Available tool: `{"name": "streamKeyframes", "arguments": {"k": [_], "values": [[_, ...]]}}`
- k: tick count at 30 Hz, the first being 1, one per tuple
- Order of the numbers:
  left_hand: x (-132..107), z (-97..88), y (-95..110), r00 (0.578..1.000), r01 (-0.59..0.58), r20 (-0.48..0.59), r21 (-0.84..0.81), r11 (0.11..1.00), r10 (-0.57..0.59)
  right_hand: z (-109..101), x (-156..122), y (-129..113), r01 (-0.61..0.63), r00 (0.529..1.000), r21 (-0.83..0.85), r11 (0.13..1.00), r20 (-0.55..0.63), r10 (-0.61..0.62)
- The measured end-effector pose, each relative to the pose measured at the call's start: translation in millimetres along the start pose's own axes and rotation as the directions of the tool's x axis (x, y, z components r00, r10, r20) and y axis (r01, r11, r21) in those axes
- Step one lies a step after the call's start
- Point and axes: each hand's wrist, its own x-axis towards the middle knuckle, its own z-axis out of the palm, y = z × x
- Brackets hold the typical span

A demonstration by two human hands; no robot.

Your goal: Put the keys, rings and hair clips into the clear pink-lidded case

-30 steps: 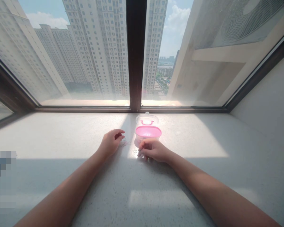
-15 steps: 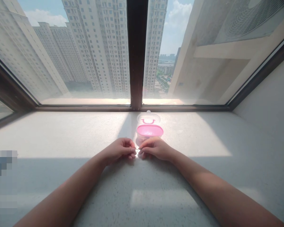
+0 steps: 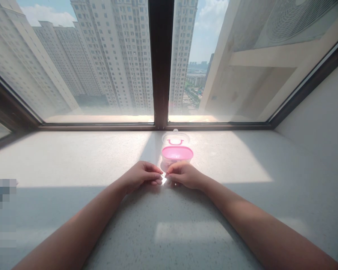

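Note:
My left hand (image 3: 146, 174) and my right hand (image 3: 184, 174) meet nearly fingertip to fingertip over the pale speckled sill. Both are closed in a pinch. Between the fingertips is a tiny bright, whitish thing, too small and glaring to name. Just behind my right hand stands a small clear plastic box with a pink rim (image 3: 177, 153), partly hidden by that hand. Its clear lid (image 3: 175, 139), with a pink handle, is tipped back open toward the window. What lies inside the box cannot be made out.
The speckled white sill (image 3: 124, 232) spreads around my arms, with patches of sunlight and shadow. A dark window frame (image 3: 161, 75) rises behind the box, with tall buildings outside. A white wall (image 3: 321, 112) bounds the right. At the left edge a patch is blurred out.
My left fingers have drawn closer together and pinch more flatly, pointing at my right fingertips. The view has shifted slightly; the box stays in place.

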Motion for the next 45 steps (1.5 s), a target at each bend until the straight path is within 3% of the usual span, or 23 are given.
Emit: {"name": "streamKeyframes", "arguments": {"k": [14,38,45], "values": [[-1.6,1.6,2.6,0.995,0.021,0.096,0.073,0.997,-0.028,1.7,-0.6,-1.0,-0.007,1.0,-0.039,0.999,-0.002,0.007],[0.1,-2.9,1.4,0.987,-0.062,0.16,0.162,0.985,0.035,1.6,1.4,4.8,-0.019,1.0,-0.012,1.0,-0.012,0.019],[2.9,-2.0,0.2,0.99,-0.047,0.136,0.161,0.986,0.025,1.3,4.7,5.8,-0.037,0.999,-0.035,0.999,-0.022,0.036]]}}
